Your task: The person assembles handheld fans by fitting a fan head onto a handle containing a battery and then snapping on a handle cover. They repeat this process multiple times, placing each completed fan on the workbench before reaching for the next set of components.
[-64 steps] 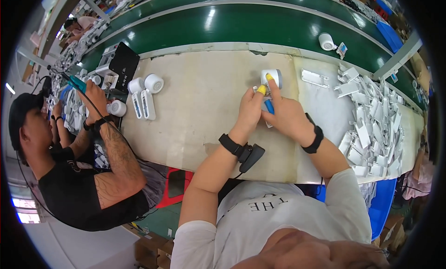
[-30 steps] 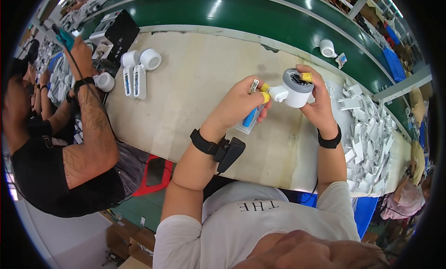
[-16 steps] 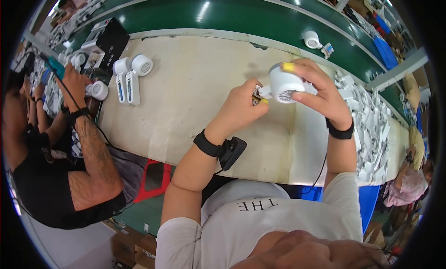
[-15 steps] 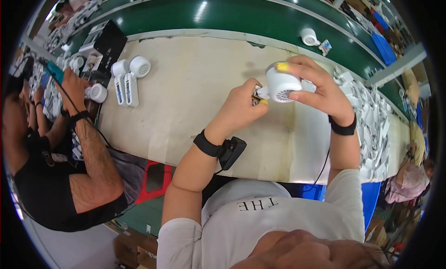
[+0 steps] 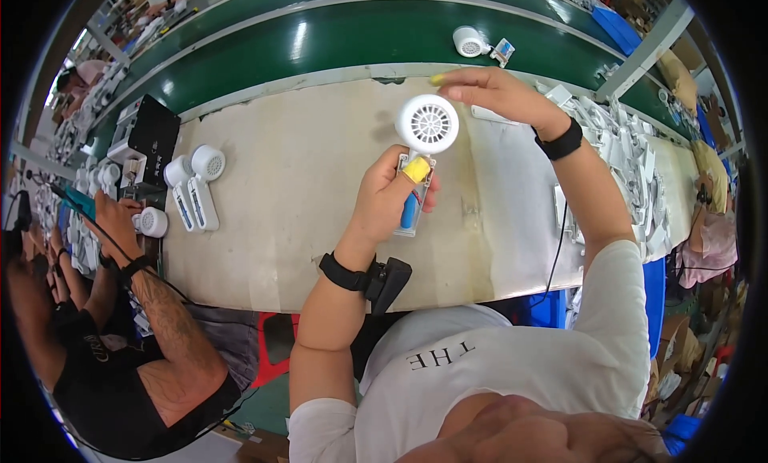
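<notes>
My left hand (image 5: 379, 193) is closed round the handle of a white handheld fan (image 5: 429, 125), its round grille facing up. The fan's handle lies exposed inside, and a blue cylindrical battery (image 5: 409, 211) shows in it. Yellow tape covers my left thumb. My right hand (image 5: 500, 99) is apart from the fan, to its upper right, with fingers stretched out and a yellow-wrapped fingertip. Just below it a white elongated part (image 5: 492, 116) lies on the table, partly covered by the hand.
A heap of white plastic pieces (image 5: 620, 159) covers the table's right side. Two white fans (image 5: 194, 183) lie at the left, near a black box (image 5: 148, 143). Another fan (image 5: 470, 41) rests on the green conveyor (image 5: 360, 35). A co-worker's hand (image 5: 112, 227) works at far left with a teal tool (image 5: 76, 197).
My right hand has let go of the fan head and moved away from it. In my left hand the fan has turned, so its grille and the inside of its handle now face up.
</notes>
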{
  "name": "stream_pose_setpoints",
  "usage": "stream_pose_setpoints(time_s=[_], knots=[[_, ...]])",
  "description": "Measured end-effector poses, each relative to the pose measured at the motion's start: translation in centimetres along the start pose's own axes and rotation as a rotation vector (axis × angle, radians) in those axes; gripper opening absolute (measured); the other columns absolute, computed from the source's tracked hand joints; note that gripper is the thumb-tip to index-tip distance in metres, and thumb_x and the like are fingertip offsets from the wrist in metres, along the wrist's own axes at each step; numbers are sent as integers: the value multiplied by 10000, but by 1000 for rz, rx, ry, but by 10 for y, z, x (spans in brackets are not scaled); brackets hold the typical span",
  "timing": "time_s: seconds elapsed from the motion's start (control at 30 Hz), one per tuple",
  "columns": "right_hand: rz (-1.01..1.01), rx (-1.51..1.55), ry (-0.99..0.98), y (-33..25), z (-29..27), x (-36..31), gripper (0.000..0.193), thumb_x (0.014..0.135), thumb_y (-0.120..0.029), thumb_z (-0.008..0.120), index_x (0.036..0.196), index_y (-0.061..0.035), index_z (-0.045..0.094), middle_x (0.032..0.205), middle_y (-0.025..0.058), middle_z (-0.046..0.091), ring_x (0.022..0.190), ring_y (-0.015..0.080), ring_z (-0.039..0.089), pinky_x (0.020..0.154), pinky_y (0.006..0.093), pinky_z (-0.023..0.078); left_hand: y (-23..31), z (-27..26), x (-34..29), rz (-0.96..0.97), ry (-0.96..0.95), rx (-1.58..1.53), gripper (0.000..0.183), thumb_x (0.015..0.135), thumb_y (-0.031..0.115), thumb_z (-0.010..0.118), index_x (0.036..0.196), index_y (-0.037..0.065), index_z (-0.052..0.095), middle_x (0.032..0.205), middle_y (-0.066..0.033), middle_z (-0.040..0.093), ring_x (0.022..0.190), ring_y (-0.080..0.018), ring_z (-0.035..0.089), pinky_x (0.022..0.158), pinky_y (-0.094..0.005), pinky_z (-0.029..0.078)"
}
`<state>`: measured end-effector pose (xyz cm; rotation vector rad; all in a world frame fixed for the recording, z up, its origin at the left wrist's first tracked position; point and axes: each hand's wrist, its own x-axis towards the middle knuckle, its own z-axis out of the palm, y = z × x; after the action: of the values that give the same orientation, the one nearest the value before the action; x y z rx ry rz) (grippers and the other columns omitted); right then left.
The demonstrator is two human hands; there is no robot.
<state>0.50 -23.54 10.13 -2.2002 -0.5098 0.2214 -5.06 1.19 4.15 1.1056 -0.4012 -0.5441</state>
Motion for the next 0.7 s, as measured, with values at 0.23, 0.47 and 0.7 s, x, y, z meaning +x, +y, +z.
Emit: stream_pose_setpoints(time_s=[0.23,0.47,0.7], knots=[[227,-700,36,63,-3,-14,656,665,-106,654,1278,-61,425,1167,173,541,1002,318,547,871,360,443,-6,-10,13,134,30,-120,256,916,229,478,1030,11,550,971,-125,637,732,-109,595,638,-259,478],[36,273,434,25,28,-29,519,727,-58,622,1212,-58,438,982,15,487,874,81,520,772,237,437,2,-21,11,143,160,-51,270,899,184,521,1111,17,537,1029,-101,631,833,-105,598,553,-195,479],[160,-167,209,39,51,-66,375,703,-54,637,1059,-55,520,1015,75,498,943,191,513,844,284,407,-1,-21,15,276,222,-177,306,891,107,522,1169,-18,496,1162,-143,557,997,-185,577,691,-284,555]])
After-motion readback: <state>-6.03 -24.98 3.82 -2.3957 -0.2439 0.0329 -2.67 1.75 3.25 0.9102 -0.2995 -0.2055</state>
